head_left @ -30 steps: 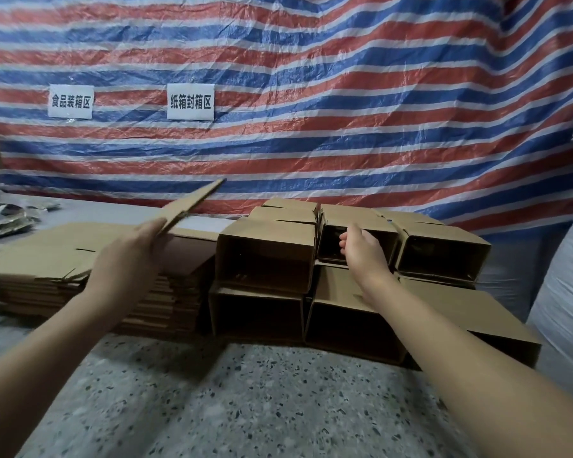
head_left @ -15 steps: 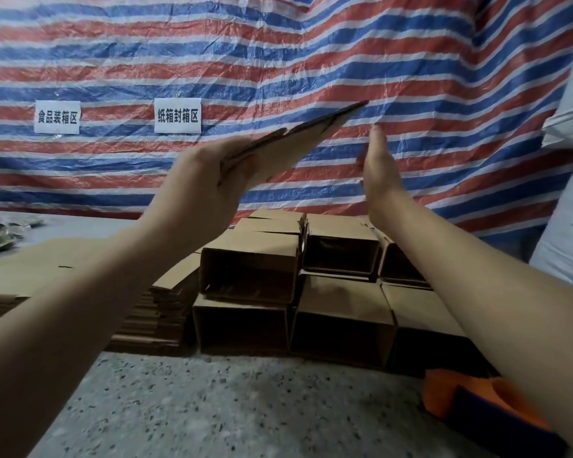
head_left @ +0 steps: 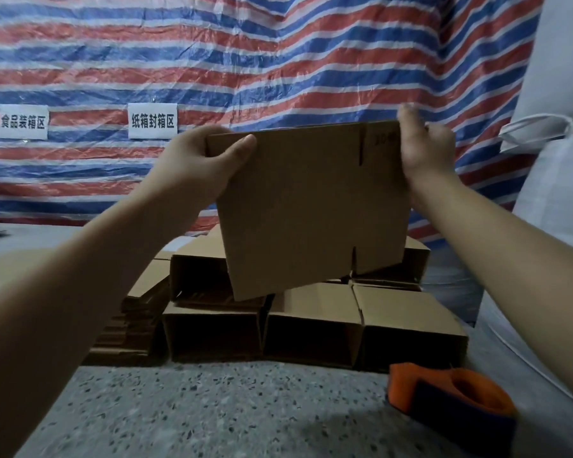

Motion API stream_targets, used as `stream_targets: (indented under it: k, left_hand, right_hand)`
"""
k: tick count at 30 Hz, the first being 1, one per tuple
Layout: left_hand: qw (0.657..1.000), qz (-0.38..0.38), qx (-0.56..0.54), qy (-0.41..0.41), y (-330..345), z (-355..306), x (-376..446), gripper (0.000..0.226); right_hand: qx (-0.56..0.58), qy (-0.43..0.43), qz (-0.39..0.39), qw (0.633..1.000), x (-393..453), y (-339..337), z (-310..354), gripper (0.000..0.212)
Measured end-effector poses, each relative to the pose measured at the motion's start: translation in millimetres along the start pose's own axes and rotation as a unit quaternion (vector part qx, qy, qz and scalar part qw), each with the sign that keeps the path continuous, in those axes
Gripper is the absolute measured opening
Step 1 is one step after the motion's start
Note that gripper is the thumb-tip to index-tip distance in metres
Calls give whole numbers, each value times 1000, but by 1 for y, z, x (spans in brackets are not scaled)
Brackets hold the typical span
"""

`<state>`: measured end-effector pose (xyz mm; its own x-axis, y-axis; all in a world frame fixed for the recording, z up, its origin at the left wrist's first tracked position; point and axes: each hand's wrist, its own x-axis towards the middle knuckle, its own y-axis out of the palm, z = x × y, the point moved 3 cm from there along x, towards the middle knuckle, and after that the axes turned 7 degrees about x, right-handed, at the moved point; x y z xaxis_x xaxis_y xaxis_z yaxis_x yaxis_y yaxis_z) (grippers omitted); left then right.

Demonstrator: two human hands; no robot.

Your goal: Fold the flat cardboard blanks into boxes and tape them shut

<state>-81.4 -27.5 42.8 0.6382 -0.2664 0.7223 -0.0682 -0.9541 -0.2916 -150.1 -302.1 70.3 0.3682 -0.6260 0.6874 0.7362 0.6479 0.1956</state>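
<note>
A flat brown cardboard blank (head_left: 311,206) is held upright in the air in front of me, its face toward the camera. My left hand (head_left: 196,163) grips its upper left corner, thumb across the front. My right hand (head_left: 424,150) grips the upper right edge, fingers behind the board. Below and behind the blank, folded open-ended boxes (head_left: 311,322) lie stacked in two rows on the speckled table (head_left: 212,408). A stack of flat blanks (head_left: 136,312) sits to their left. An orange and dark blue tape dispenser (head_left: 450,401) lies at the lower right.
A red, blue and white striped tarp (head_left: 278,61) hangs behind the table, with two white paper signs (head_left: 152,120) on it. Large white sacks (head_left: 556,180) stand at the right edge.
The blank has swung from edge-on to face-on and come down in front of me. My right hand, held flat beside it before, now grips its right edge.
</note>
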Motion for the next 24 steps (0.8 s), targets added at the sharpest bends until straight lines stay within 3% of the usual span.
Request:
stream_targets:
  k: [3, 7, 19, 24]
  left_hand:
    - [994, -55, -48, -81, 7, 10, 3, 31]
    - [981, -23, -116, -152, 14, 21, 1, 32]
    - [955, 51, -100, -273, 54, 98, -82, 36]
    - [961, 57, -89, -255, 57, 117, -98, 38]
  right_hand:
    - [-26, 34, -2, 999, -11, -4, -4, 38]
    - [-44, 115, 16, 992, -33, -14, -1, 37]
    - [-46, 245, -13, 968, -143, -60, -82, 39]
    - [-58, 265, -26, 962, -166, -65, -106, 49]
